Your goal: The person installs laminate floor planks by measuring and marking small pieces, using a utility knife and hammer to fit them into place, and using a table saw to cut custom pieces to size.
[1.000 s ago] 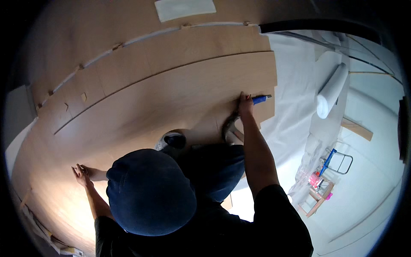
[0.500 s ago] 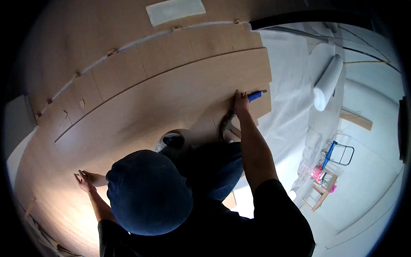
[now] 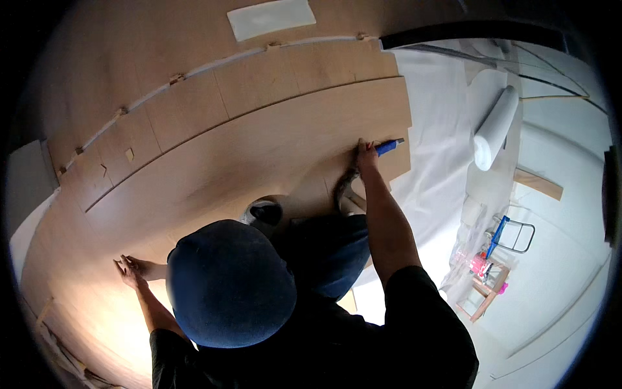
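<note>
My left hand (image 3: pixel 133 272) rests at the lower left on a wood-look floor plank (image 3: pixel 84 253), its fingers stretched and apart. A pale shape beside it, partly behind the blue cap (image 3: pixel 230 285), I cannot make out. Out to the right, my right hand (image 3: pixel 367 155) is closed round a blue-handled tool (image 3: pixel 387 148) with a short dark tip pointing right; its kind is unclear. That hand is over the wide planks (image 3: pixel 272 139), near their stepped right end. A shoe (image 3: pixel 264 212) shows beyond the cap.
White sheeting (image 3: pixel 431 129) covers the floor right of the planks. A white roll (image 3: pixel 497 129) lies on it. Farther right are a blue-and-black folding trolley (image 3: pixel 508 235), a small wooden stool (image 3: pixel 490 295) and a loose plank (image 3: pixel 539 183). A white panel (image 3: pixel 272 19) lies at the top.
The whole view shifts slightly. Both hands stay in nearly the same places on the planks, and the blue-handled tool remains in my right hand.
</note>
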Demonstrator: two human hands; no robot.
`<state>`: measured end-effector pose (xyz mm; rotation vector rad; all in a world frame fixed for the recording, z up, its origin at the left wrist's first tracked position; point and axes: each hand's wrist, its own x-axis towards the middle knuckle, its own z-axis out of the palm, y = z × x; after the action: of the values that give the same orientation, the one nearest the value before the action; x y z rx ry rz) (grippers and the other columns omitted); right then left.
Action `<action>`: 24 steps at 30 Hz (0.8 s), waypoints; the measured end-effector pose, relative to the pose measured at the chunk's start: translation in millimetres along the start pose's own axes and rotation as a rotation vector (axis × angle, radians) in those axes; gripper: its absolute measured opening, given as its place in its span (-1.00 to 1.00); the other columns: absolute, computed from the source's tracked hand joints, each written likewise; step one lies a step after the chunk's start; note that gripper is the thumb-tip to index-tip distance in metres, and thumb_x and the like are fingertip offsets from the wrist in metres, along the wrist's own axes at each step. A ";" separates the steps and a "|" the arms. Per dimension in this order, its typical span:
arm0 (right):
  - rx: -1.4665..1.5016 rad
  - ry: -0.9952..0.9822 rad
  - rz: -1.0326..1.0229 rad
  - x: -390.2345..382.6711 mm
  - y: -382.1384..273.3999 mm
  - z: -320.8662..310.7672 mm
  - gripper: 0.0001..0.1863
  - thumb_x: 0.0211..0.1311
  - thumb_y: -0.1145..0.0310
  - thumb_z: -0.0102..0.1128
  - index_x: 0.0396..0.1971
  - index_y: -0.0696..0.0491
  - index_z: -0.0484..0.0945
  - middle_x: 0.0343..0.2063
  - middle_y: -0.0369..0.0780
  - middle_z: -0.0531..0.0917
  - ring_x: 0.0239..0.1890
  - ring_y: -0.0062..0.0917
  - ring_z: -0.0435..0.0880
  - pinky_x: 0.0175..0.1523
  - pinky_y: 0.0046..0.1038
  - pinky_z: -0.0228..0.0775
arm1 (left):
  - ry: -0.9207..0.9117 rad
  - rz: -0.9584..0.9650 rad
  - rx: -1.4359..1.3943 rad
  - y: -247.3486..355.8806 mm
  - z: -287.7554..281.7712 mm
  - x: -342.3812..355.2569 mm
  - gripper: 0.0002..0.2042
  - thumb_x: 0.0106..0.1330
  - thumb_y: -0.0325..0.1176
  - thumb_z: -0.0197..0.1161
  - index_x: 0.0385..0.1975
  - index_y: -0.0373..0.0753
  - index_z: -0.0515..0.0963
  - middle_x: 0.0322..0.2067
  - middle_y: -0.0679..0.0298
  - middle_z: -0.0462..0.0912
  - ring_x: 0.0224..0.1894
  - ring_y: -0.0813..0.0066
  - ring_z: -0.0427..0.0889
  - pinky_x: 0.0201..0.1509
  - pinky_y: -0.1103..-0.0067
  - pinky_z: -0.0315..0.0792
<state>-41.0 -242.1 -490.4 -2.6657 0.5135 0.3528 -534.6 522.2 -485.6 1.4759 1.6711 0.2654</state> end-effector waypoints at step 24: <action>0.304 0.041 -0.225 175.4 -234.7 -30.1 -0.69 0.41 0.21 0.09 -0.13 0.17 0.60 -0.46 -0.16 0.63 -0.40 -0.39 0.62 -0.25 -0.35 0.50 | -0.027 -0.091 -0.256 13.2 -13.0 -9.5 -0.29 0.41 -0.16 0.30 0.49 0.01 0.09 -0.47 0.46 0.55 -0.59 0.79 0.33 -0.57 0.78 0.19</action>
<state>216.2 -107.6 -439.8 -2.4063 0.2505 0.1411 -535.4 522.2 -464.8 1.2056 1.6121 0.3921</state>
